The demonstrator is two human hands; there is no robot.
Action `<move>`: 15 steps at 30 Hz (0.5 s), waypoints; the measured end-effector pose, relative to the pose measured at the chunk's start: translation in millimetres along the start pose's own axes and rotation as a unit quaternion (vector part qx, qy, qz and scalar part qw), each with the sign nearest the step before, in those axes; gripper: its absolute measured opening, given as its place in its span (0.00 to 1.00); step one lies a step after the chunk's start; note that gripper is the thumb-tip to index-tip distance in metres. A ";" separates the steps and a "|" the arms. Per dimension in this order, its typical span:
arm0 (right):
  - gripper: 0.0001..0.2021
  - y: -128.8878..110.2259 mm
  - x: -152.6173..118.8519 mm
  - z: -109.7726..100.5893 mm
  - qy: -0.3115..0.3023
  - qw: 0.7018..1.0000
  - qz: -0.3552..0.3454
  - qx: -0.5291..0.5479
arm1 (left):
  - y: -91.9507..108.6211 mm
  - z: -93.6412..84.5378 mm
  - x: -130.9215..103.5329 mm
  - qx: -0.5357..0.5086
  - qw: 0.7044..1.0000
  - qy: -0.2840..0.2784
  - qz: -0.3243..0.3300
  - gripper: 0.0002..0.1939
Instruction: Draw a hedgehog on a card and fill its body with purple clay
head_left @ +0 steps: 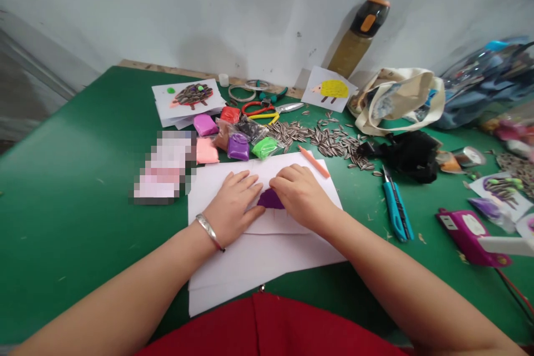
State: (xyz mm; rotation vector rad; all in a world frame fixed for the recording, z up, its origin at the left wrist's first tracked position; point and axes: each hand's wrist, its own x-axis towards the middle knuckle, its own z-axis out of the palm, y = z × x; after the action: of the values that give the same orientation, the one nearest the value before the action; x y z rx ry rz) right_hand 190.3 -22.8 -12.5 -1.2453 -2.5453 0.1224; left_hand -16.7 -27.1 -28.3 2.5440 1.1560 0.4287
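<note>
A flat patch of purple clay [270, 199] lies on a white sheet of paper [292, 225] in the middle of the stack. My left hand [233, 200] rests flat on the paper with its fingers apart, thumb tip at the patch's left edge. Curled fingers of my right hand [302, 192] press on the clay's upper right side and hide part of it. Faint drawn lines show just below the patch. An orange pen [314, 162] lies beyond my right hand on the paper.
Clay packets [238, 146], scissors [267, 114] and sunflower seeds [334, 142] lie behind the paper. A blue utility knife [396, 206] and purple glue gun [473, 236] are at right. A blurred-out phone-like object [164, 167] is at left. A bottle [359, 39] leans against the wall.
</note>
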 end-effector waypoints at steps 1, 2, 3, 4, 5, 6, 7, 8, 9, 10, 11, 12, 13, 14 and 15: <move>0.10 0.5 3.2 2.4 -0.002 1.000 -0.010 -0.006 | 0.3 -0.5 0.6 -0.001 1.000 0.002 0.002 0.19; 0.09 0.9 5.5 4.7 -0.003 1.000 -0.020 -0.010 | 0.9 -1.1 1.2 -0.001 1.000 0.003 0.003 0.18; 0.09 1.4 6.8 6.7 -0.006 0.999 -0.028 -0.014 | 1.5 -1.5 1.6 -0.001 1.000 0.003 0.004 0.18; 0.09 1.9 7.2 8.3 -0.008 0.999 -0.034 -0.016 | 2.2 -1.9 1.9 -0.001 1.000 0.002 0.003 0.18; 0.09 2.5 6.7 9.4 -0.010 0.999 -0.040 -0.018 | 2.7 -2.1 2.0 0.000 1.000 0.000 0.002 0.18; 0.08 3.1 5.7 9.9 -0.011 0.999 -0.043 -0.020 | 3.0 -2.1 1.9 0.002 1.000 -0.004 0.001 0.18; 0.08 3.8 4.3 10.0 -0.013 0.999 -0.046 -0.022 | 3.2 -1.9 1.6 0.005 1.000 -0.007 0.000 0.18; 0.08 4.5 2.8 9.8 -0.013 0.998 -0.049 -0.023 | 3.2 -1.6 1.4 0.008 1.000 -0.012 -0.002 0.18; 0.08 5.1 1.5 9.5 -0.013 0.998 -0.051 -0.025 | 3.2 -1.3 1.2 0.010 1.000 -0.015 -0.004 0.18; 0.09 5.6 0.4 9.3 -0.012 0.998 -0.052 -0.026 | 3.2 -1.1 1.0 0.012 1.000 -0.018 -0.006 0.18; 0.09 6.1 -0.2 9.2 -0.010 0.998 -0.053 -0.026 | 3.2 -0.9 1.0 0.014 1.000 -0.020 -0.007 0.19; 0.09 6.6 -0.6 9.3 -0.005 0.998 -0.051 -0.024 | 3.3 -0.9 1.2 0.015 1.000 -0.021 -0.008 0.19; 0.10 7.2 -0.6 9.7 0.003 0.999 -0.048 -0.021 | 3.3 -1.0 1.4 0.015 1.000 -0.021 -0.008 0.19; 0.10 7.8 -0.5 10.1 0.012 0.999 -0.044 -0.018 | 3.4 -1.1 1.6 0.016 1.000 -0.022 -0.009 0.19; 0.11 8.6 -0.4 10.6 0.020 0.999 -0.039 -0.015 | 3.5 -1.3 1.9 0.018 1.000 -0.023 -0.008 0.19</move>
State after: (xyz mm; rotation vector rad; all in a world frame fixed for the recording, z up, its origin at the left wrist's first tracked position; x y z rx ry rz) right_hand 193.7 -17.2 -24.5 -1.1454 -2.5659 0.0417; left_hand -13.7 -27.7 -25.5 2.5591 1.1767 0.3455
